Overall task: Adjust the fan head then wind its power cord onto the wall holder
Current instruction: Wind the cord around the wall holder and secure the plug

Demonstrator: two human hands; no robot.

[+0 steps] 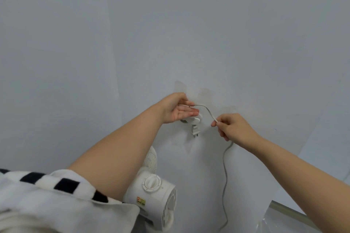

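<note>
Single wide-angle view from the person's head, facing a pale wall (170, 24) close up, tipped slightly down; left hand (176, 109) and right hand (234, 126) meet just below centre, forearms entering from the lower corners; fan (151, 191) and power cord (225, 176) cut by the bottom edge

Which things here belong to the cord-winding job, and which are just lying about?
Job: white plastic fan, thin grey power cord, white two-pin plug, white round wall holder, left hand, right hand.
Lying about: clear tape patches, silver metal rail, black-and-white striped sleeve.
</note>
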